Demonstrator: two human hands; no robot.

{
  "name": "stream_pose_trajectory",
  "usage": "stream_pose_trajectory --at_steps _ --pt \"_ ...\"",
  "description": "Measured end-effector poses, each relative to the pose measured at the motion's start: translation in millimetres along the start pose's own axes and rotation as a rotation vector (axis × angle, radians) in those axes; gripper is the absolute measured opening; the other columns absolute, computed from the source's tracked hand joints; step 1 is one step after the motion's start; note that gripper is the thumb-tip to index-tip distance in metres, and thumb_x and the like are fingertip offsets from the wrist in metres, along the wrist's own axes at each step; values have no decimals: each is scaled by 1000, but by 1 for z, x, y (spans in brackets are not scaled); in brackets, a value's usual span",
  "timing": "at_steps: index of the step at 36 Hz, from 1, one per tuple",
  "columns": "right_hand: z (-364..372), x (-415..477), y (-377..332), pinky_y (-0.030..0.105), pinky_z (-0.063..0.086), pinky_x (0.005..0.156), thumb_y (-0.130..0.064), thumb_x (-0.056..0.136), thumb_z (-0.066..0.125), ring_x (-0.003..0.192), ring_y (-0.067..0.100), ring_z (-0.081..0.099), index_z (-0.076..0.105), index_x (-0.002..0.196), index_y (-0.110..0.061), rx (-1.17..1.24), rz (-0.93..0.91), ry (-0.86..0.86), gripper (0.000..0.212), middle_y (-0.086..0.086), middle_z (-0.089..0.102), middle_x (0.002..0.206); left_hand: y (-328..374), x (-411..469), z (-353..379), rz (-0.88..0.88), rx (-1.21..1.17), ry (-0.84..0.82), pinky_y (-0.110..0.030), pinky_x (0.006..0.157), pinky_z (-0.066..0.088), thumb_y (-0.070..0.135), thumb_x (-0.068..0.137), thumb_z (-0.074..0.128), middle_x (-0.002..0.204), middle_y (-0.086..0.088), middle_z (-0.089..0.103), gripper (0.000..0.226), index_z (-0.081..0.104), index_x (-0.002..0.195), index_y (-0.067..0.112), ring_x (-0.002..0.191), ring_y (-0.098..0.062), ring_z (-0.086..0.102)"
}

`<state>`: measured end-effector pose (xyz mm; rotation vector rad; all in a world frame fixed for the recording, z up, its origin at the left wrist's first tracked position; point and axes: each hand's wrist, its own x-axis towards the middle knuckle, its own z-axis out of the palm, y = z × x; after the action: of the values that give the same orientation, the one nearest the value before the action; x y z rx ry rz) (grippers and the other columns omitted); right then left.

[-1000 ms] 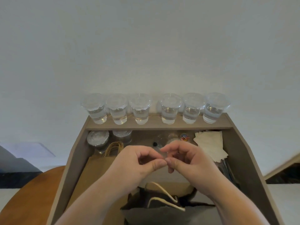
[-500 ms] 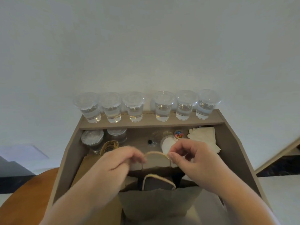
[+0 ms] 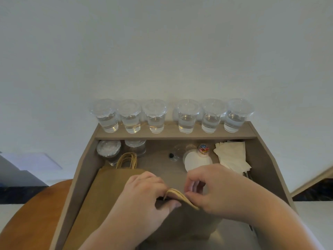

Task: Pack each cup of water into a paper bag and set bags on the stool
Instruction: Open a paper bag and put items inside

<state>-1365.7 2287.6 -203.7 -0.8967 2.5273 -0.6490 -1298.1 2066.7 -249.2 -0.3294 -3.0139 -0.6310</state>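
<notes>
Left grip (image 3: 142,195) and right grip (image 3: 221,192) both grasp the cord handles (image 3: 177,195) of one paper bag (image 3: 189,226) at lower centre of the frame. Each grip pinches the handles between thumb and curled fingers, the left from the left side, the right from the right. The two handles lie pressed together between the grips. The bag body extends from just below the grips toward the bottom edge, in shadow; its contents cannot be determined.

- Six lidded cups of water (image 3: 187,117) stand upright in a row on the shelf (image 3: 173,135) at mid-frame, against the white wall.
- Two further lidded cups (image 3: 108,150) stand under the left end of the shelf.
- A stack of flat paper bags (image 3: 111,188) lies on the desk (image 3: 158,159) just left of the left grip, handles pointing toward the shelf.
- A white disc (image 3: 197,161), a small tub of coloured clips (image 3: 203,148) and a pile of napkins (image 3: 232,156) occupy the right side of the desk.
- The round wooden stool (image 3: 32,213) shows at lower left, outside the desk wall.
</notes>
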Motion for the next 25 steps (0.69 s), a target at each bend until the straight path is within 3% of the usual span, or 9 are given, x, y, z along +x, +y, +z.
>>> stream_pose_trajectory --at_steps 4,9,19,25 --pt "1 -4 -11 16 55 75 -45 95 66 87 -4 67 72 89 -35 -43 5 -2 13 -22 71 86 3 -3 1 -8 -17 1 -17 99 31 79 85 39 98 24 68 54 75 97 41 108 5 48" --pt "9 -5 -20 23 56 77 -48 95 59 85 2 63 64 89 -37 -166 20 25 14 -16 68 88 8 -3 -3 -3 -129 15 -22 101 35 59 91 67 99 28 69 15 76 99 49 106 4 52" --pt "11 -4 -26 26 55 77 -50 98 53 85 5 58 59 94 -35 -202 7 81 16 -14 62 93 7 -1 -7 22 -172 8 -25 100 39 50 91 69 96 23 69 10 76 97 46 101 4 55" --pt "9 -6 -27 21 49 70 -52 95 53 83 5 58 53 91 -38 -192 19 132 15 -16 60 91 5 -1 -6 55 -159 35 -26 97 40 54 88 63 93 23 69 19 77 94 42 99 3 57"
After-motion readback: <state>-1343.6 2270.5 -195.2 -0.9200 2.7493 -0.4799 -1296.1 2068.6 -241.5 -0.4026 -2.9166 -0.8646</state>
